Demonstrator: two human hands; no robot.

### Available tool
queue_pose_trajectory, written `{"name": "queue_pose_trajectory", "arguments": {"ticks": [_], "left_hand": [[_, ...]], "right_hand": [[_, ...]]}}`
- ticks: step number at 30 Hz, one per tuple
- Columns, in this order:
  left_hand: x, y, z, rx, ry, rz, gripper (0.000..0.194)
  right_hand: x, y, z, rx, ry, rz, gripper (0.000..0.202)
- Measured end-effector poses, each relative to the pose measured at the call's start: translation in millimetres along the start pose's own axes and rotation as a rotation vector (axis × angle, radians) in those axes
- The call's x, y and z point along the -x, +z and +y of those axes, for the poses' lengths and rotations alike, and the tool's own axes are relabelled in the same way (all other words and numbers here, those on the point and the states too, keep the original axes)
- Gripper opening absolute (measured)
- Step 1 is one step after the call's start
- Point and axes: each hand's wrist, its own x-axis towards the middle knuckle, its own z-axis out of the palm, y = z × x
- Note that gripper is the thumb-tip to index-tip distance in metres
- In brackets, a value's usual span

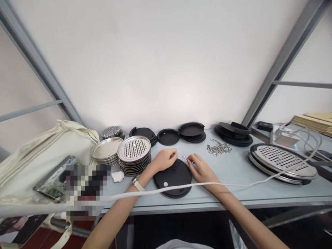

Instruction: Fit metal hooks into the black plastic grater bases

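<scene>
Two-sided pinch on small wire hook [184,157] in right hand [199,167], just off upper right rim of black disc [181,176]. Left hand [164,159] curled at disc's upper left; cannot tell whether closed on anything. Black disc flat on table [243,164], between forearms. Pile of metal hooks [219,148] beyond right hand; stacked perforated plates [133,149] left of left hand. White cable [212,183] across view, in front of disc.

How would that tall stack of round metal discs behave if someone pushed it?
The stack would probably slide apart or tip, since nothing visible holds its discs together. The top disc looks thin but metallic, so likely stiff rather than floppy. Its shiny rim may feel slippery.
</scene>
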Motion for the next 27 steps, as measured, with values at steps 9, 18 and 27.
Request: {"name": "queue_pose_trajectory", "arguments": {"ticks": [9,18,27], "left_hand": [[1,0.8,-2,0.098,0.058,0.173,0.01],[2,2.9,-5,0.151,0.162,0.104,0.012],[0,4.6,-4,0.274,0.141,0.126,0.011]], "right_hand": [[-29,20,0,-0.089,-0.064,-0.078,0.014],[-12,17,-3,-0.099,-0.06,0.007,0.007],[-13,24,3,-0.103,-0.072,0.018,0.006]]}}
